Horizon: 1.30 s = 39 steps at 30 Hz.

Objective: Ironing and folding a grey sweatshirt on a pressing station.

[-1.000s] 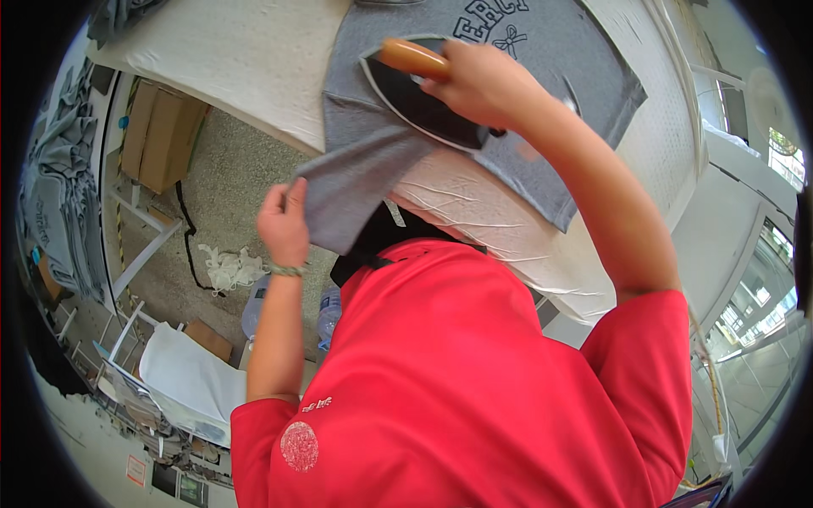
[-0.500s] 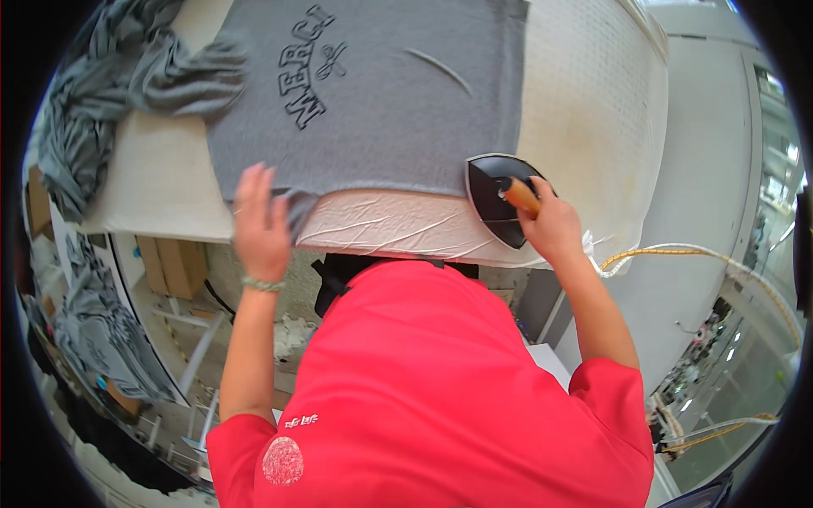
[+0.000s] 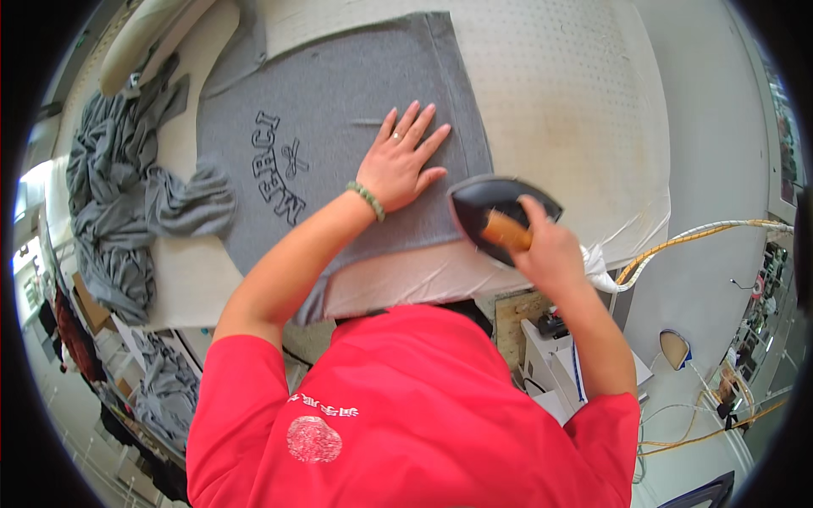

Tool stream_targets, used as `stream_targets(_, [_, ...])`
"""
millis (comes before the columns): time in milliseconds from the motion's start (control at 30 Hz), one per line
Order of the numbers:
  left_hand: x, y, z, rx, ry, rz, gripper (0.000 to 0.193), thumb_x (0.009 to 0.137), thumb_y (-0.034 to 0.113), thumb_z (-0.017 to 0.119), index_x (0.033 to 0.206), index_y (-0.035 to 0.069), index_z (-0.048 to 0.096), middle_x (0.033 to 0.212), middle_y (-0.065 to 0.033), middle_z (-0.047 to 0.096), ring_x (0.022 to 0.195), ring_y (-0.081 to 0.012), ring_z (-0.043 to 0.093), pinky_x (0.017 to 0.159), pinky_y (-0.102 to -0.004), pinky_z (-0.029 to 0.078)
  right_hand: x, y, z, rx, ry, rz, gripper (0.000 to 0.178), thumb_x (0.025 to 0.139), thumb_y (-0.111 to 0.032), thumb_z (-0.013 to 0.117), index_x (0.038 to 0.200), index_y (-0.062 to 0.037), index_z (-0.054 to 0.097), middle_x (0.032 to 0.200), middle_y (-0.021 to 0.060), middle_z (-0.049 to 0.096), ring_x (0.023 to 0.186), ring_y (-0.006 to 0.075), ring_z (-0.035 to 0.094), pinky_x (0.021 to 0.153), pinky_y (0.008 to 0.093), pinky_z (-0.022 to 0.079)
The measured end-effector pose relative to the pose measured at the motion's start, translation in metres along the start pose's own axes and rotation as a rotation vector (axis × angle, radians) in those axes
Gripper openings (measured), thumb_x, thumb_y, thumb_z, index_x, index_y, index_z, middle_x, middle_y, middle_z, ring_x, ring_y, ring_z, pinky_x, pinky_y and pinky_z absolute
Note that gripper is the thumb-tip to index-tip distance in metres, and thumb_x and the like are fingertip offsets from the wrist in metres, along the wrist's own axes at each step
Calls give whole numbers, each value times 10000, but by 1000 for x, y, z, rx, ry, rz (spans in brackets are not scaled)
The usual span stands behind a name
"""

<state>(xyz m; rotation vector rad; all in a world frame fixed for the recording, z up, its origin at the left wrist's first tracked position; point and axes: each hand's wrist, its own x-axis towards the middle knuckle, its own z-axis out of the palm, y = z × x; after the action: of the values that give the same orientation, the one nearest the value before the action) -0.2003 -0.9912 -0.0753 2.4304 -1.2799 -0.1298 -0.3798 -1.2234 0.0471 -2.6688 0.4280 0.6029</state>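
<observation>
A grey garment (image 3: 330, 80) with dark lettering and a small dark motif lies spread on the pale padded ironing table (image 3: 584, 102). My left hand (image 3: 401, 165) rests flat on it, fingers spread, right of the print. A short narrow raised strip (image 3: 366, 122) shows on the fabric beside my fingertips. In my right hand (image 3: 549, 254) is the wooden handle of a black iron (image 3: 481, 196), the fingers wrapped round it. The iron's left tip is over or beside the garment's lower right edge; contact cannot be told.
Crumpled grey fabric (image 3: 106, 182) lies heaped at the table's left, with a padded arm (image 3: 140, 42) above it. White and yellow hoses (image 3: 669, 254) run right from near my right wrist. More grey cloth (image 3: 165, 389) hangs or lies below the table's left side.
My left hand has gone from the garment's lower left corner to lie on its right part. The iron has shifted slightly; my right hand still holds it. The whole view has shifted.
</observation>
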Motion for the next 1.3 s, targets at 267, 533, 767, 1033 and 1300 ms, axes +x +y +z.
stream_targets(267, [126, -115, -16, 86, 71, 143, 694, 1036, 532, 570, 1611, 165, 445, 1705, -135, 343, 1594, -328, 278, 1308, -513, 203, 26, -33, 6, -58, 26, -153, 541, 785, -208, 833, 1291, -122, 663, 769, 167, 715, 677, 393, 716, 643, 499, 573])
stream_targets(533, [152, -164, -17, -115, 159, 256, 592, 1017, 380, 656, 1538, 128, 528, 1629, -135, 465, 1541, -336, 385, 1281, -476, 300, 150, -62, -38, -137, 93, -137, 494, 817, -222, 818, 1284, -134, 681, 832, 203, 732, 772, 420, 726, 695, 510, 582])
stream_targets(767, [72, -239, -85, -51, 331, 53, 454, 937, 174, 749, 1372, 95, 645, 1430, -129, 628, 1390, -340, 542, 1173, -477, 437, 307, -93, -112, -9, 199, -124, 307, 963, -327, 771, 1076, -44, 737, 862, 237, 716, 806, 438, 685, 740, 443, 544])
stream_targets(1033, [-26, -335, -163, 38, 527, -465, 289, 925, 236, 783, 1170, 97, 718, 1130, -99, 725, 1023, -292, 701, 856, -399, 567, 341, -154, -126, -206, 1, -502, 203, 897, -248, 789, 1036, -102, 764, 865, 173, 736, 807, 409, 689, 748, 451, 551])
stream_targets(1300, [-28, -371, -158, -118, 197, -741, 381, 931, 348, 791, 1143, 45, 699, 977, -95, 738, 897, -267, 697, 794, -375, 547, 351, -272, -79, -330, -44, -567, 255, 866, -281, 803, 1052, -111, 766, 915, 179, 752, 890, 416, 710, 792, 482, 567])
